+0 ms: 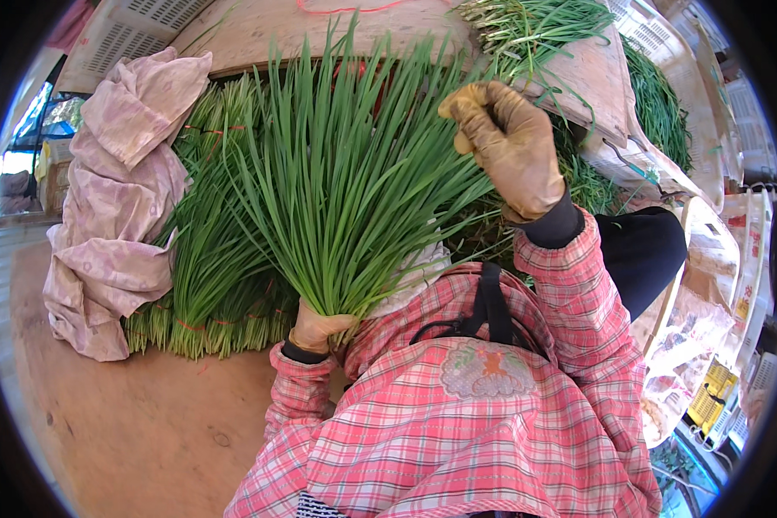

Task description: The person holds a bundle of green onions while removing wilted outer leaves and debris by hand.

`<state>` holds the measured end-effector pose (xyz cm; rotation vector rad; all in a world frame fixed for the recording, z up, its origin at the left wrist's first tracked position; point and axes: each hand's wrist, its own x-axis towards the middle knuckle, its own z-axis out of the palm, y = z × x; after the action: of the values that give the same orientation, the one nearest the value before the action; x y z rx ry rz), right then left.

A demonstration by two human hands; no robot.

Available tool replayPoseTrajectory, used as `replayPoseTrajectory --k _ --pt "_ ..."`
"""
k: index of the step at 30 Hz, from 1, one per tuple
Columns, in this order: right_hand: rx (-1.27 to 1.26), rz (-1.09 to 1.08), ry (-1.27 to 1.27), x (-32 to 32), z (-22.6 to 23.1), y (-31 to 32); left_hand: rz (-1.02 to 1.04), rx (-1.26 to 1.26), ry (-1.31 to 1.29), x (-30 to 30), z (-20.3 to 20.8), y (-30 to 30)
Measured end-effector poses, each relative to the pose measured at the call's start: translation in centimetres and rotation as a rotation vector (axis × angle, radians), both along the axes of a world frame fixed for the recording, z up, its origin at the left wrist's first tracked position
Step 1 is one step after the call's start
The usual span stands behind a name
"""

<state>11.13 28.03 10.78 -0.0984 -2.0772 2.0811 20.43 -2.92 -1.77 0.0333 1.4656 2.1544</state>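
Note:
A large fanned bunch of garlic chives point(345, 186) stands in front of me, leaf tips spread toward the far side. My left hand point(316, 330), in a thin glove, is closed around its gathered base. To the right of the leaves, my right hand point(511, 142) is raised in a stained, yellowish-brown glove. Its fingers are curled in, close to the leaf tips; whether anything is pinched between them is hidden. Left of the held bunch lie several bundles of chives point(200, 298), bound with thin red ties, their cut ends toward me.
A crumpled pale pink cloth point(116, 207) covers the left side of the bundles. Loose chives point(540, 30) lie on a wooden board point(587, 86) at the far right. More greens point(656, 108) sit in a white crate beyond. A wooden tabletop point(138, 423) extends at near left.

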Motion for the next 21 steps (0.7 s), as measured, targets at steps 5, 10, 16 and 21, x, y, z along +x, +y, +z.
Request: replayPoseTrajectory --k 5,10,16,21 --pt "0.194 0.096 -0.035 1.0 -0.2 2.6 0.045 0.079 -0.079 0.2 0.0 -0.3" --pt "0.908 0.554 -0.004 4.8 -7.8 1.5 0.031 0.113 -0.209 0.7 -0.8 -1.5" --pt "0.866 0.342 0.073 6.0 -7.2 2.2 0.091 0.036 -0.202 0.9 0.2 -0.2" --pt "0.926 0.178 0.45 3.4 -5.2 0.3 0.097 -0.011 -0.17 0.7 0.4 0.0"
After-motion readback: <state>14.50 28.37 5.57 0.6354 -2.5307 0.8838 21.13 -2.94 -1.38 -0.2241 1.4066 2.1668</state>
